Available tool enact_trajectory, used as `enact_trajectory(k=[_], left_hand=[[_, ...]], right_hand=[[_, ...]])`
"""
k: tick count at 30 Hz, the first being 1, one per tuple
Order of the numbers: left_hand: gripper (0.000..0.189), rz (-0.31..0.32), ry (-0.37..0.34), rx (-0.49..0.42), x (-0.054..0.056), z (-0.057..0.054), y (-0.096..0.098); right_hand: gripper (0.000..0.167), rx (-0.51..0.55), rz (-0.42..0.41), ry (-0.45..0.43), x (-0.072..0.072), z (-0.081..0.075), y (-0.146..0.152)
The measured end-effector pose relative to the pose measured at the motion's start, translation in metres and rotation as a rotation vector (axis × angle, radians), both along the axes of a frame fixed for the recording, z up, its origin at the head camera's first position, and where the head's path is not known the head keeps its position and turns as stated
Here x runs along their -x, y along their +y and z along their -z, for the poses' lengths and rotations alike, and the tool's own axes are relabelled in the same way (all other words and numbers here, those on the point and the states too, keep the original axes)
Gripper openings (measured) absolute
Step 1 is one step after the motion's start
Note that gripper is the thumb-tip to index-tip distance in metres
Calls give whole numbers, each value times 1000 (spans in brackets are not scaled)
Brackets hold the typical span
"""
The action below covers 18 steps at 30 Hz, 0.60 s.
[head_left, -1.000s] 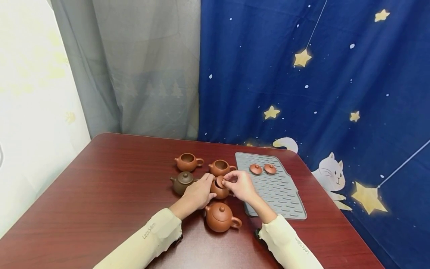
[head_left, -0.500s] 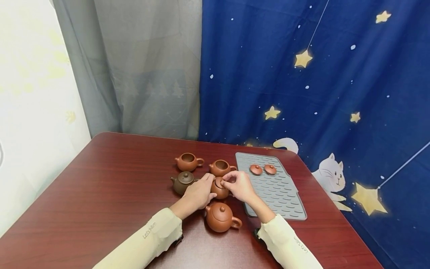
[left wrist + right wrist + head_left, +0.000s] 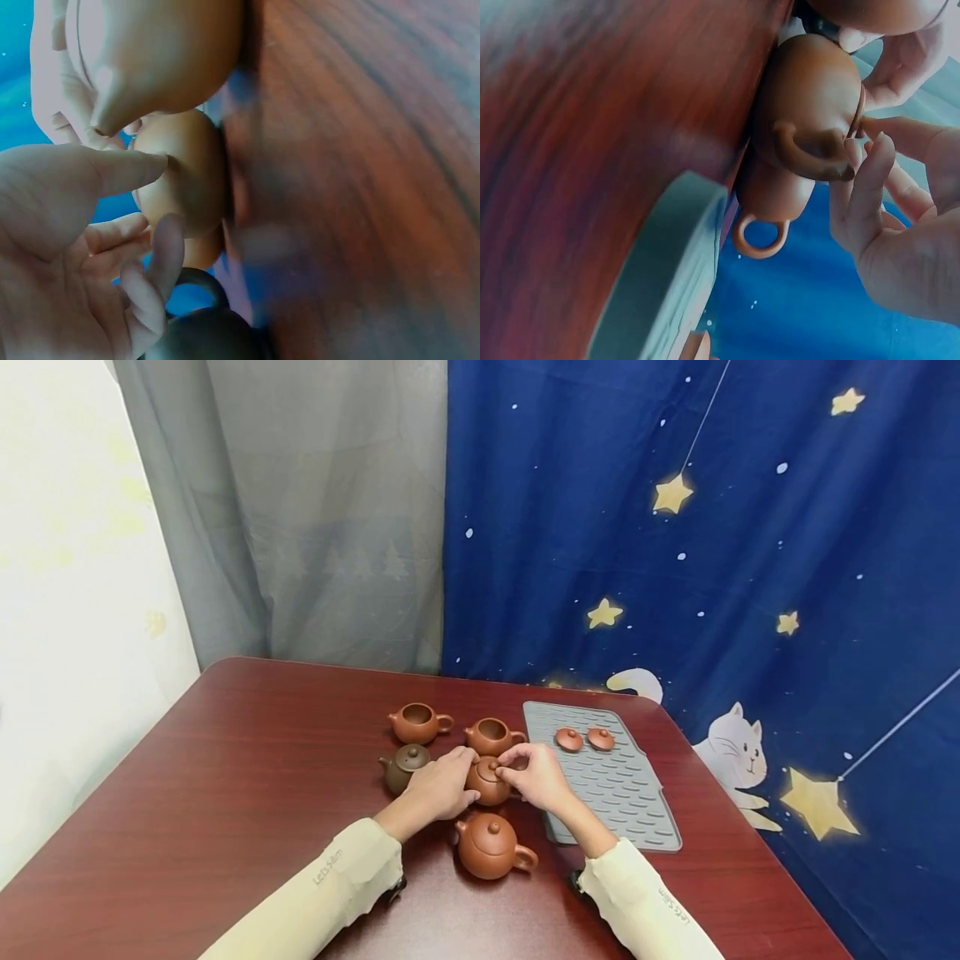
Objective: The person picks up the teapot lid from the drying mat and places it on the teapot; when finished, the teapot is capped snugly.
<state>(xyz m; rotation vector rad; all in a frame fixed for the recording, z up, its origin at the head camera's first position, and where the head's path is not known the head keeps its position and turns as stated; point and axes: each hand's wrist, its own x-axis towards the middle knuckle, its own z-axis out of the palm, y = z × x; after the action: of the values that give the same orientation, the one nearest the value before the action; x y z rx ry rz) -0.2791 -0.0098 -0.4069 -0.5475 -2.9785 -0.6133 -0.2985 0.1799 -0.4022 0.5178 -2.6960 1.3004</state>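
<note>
At the middle of the table stands a small reddish-brown teapot (image 3: 489, 791). My left hand (image 3: 442, 785) grips it from the left; the left wrist view shows the thumb against its body (image 3: 184, 187) and the fingers round the other side. My right hand (image 3: 538, 775) pinches the knob of its lid (image 3: 483, 769), which sits level in the opening. In the right wrist view, the pot's handle (image 3: 810, 157) is close to the right fingers. A lidded reddish-brown teapot (image 3: 491, 847) stands nearer the camera. A dark brown lidded teapot (image 3: 408, 768) is left of my left hand.
Behind the hands stand two lidless reddish-brown teapots, one on the left (image 3: 417, 727) and one on the right (image 3: 489, 742). Two loose lids, a left one (image 3: 569, 740) and a right one (image 3: 601, 739), lie on a grey ridged mat (image 3: 622, 793) at the right.
The lid in my right hand was tilted over the opening a second ago and now lies flat in it. My left hand has kept its grip on the teapot.
</note>
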Motion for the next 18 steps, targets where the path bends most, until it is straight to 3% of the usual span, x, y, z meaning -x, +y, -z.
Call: enact_trajectory(k=[7,13,18], left_hand=[[50,-7,-26,2,-2,-21,0],[45,-45,-18,-23,13,-36,-4],[41,-71,51,-91,28,-44,-1]], right_hand=[[6,-18,33,62,6,-6,20],[10,-76,107,75,16,-12,39],[10,-128,177,91,30,-14,56]])
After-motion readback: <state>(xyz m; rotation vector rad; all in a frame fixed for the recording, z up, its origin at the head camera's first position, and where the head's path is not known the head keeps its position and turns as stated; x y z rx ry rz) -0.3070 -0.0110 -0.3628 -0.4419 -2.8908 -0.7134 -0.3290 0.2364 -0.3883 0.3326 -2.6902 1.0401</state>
